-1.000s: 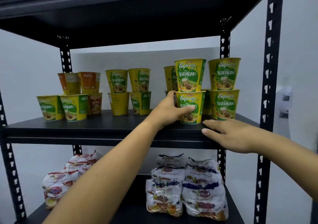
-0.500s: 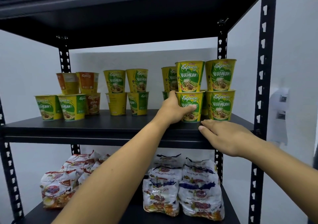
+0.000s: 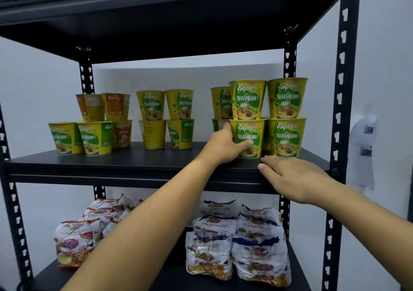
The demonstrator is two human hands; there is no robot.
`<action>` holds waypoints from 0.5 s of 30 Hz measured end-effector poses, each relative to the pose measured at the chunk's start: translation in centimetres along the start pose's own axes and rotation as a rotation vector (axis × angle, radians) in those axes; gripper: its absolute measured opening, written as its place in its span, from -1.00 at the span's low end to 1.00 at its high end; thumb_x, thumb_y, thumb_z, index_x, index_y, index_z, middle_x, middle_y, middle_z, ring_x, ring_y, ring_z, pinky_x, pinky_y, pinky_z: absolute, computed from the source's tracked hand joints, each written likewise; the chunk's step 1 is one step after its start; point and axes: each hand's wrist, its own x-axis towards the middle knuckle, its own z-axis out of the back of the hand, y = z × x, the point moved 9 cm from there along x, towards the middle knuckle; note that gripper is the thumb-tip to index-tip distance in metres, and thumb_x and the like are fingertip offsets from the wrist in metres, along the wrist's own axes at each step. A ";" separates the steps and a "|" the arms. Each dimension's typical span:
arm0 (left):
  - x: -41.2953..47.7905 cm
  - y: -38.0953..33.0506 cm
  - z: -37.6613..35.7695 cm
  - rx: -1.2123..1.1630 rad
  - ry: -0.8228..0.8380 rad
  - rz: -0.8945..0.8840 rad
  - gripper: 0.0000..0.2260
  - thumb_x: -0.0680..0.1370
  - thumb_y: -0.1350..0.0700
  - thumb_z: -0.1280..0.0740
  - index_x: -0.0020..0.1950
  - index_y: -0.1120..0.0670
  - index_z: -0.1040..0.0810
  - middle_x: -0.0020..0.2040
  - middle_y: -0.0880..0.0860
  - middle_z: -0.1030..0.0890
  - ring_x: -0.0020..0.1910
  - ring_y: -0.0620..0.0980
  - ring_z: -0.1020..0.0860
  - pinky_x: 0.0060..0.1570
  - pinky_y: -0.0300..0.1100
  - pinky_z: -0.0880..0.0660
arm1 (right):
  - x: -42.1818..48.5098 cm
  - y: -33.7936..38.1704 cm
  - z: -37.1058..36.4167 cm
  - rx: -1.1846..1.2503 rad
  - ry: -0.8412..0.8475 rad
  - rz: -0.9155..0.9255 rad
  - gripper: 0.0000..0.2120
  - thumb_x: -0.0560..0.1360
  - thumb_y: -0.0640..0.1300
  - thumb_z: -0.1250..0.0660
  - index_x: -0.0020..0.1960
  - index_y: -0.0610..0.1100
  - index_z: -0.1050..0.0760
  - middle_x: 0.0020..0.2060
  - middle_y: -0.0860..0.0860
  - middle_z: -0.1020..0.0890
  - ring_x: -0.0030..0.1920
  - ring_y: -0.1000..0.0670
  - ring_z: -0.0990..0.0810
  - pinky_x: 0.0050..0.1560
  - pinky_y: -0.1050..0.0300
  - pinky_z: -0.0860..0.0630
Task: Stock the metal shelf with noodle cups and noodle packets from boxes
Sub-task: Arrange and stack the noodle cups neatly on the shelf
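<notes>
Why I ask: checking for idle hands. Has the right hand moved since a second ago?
No. The right hand stays flat on the front edge of the shelf, equally far from the front right post.

The yellow-green noodle cups (image 3: 247,99) read "Express cup" and "VEGETARIAN" in white lettering, an orange cup (image 3: 123,133) further left reads "Express" and "AYAM", and the blue-and-white noodle packets (image 3: 260,261) below seem to carry "Shiok" in script.
</notes>
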 end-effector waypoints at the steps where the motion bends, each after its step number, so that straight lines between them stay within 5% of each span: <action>1: -0.3 0.1 0.2 0.041 0.025 -0.013 -0.43 0.58 -0.18 -0.42 0.50 0.02 -0.38 0.37 0.01 -0.58 0.32 0.02 -0.54 0.20 -0.10 -0.49 | 0.0 0.0 0.1 0.010 -0.005 0.002 -0.48 0.68 0.24 0.08 0.46 0.01 -0.40 0.43 0.03 -0.49 0.40 -0.07 -0.46 0.34 -0.15 -0.46; 7: -3.0 2.3 3.3 0.192 0.162 -0.042 -0.50 0.62 -0.16 -0.37 0.50 0.03 -0.49 0.37 0.01 -0.59 0.31 -0.01 -0.55 0.26 -0.14 -0.47 | 0.2 1.9 0.5 0.135 -0.014 0.099 -0.55 0.70 0.15 -0.07 0.53 0.08 -0.37 0.44 0.07 -0.50 0.41 -0.02 -0.45 0.35 0.06 -0.43; 15: -6.7 8.2 8.1 0.340 0.227 0.071 -0.62 0.67 -0.19 -0.27 0.40 -0.06 -0.60 0.37 -0.06 -0.59 0.33 -0.04 -0.52 0.29 -0.15 -0.41 | 2.9 9.5 -0.9 0.129 0.170 0.263 -0.44 0.68 0.28 0.01 0.61 0.09 -0.24 0.56 0.11 -0.32 0.55 -0.01 -0.27 0.48 0.09 -0.22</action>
